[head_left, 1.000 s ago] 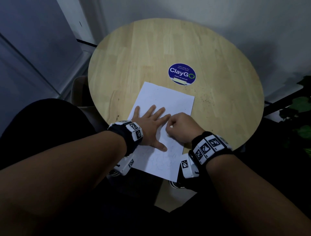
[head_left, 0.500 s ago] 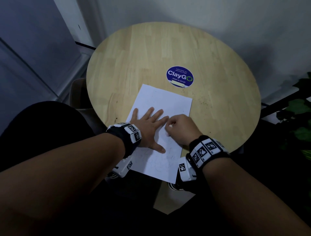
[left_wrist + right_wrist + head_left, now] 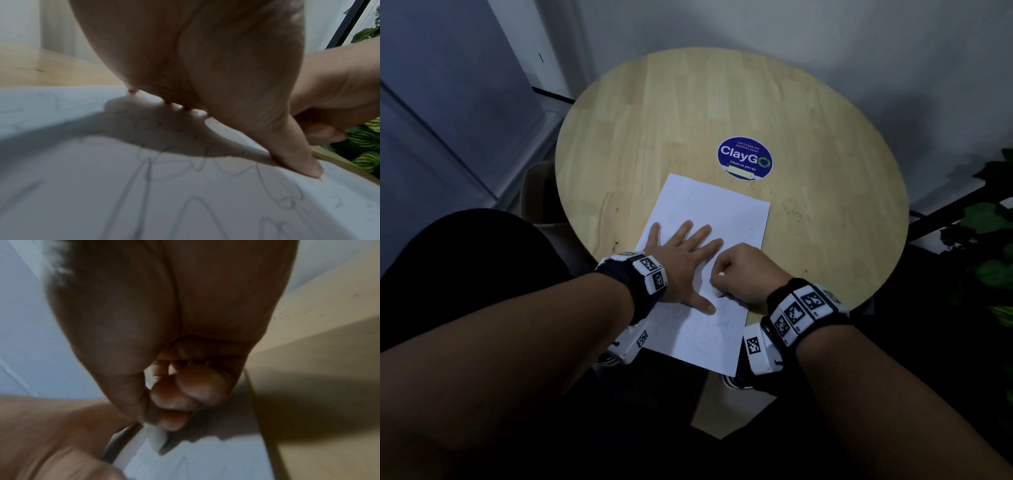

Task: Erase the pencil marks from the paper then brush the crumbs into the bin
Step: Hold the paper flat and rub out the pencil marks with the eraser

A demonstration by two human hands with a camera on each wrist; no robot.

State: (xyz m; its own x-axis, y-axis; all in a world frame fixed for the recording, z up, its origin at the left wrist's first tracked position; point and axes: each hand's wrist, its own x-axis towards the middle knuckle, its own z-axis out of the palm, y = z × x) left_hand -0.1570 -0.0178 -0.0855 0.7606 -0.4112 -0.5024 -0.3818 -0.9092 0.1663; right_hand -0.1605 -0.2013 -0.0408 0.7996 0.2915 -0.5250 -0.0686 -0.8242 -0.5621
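Note:
A white sheet of paper (image 3: 709,219) lies on the round wooden table (image 3: 688,120), its near end hanging past the table's edge. Grey pencil marks (image 3: 185,170) loop across its near half. My left hand (image 3: 685,263) lies flat on the sheet with fingers spread, thumb (image 3: 296,155) pressing down. My right hand (image 3: 743,274) sits just to its right, fingers curled round a small white eraser (image 3: 156,439) whose tip touches the paper. The eraser (image 3: 717,293) shows as a pale bit under the thumb in the head view.
A blue ClayGo sticker (image 3: 744,158) sits beyond the paper. Dark crumbs (image 3: 794,205) speckle the wood to the paper's right. A beige bin (image 3: 534,195) stands on the floor left of the table. Green plant leaves (image 3: 983,240) are at the right.
My right hand has slid a little toward me along the paper with the eraser. The left hand keeps pressing the sheet in the same spot.

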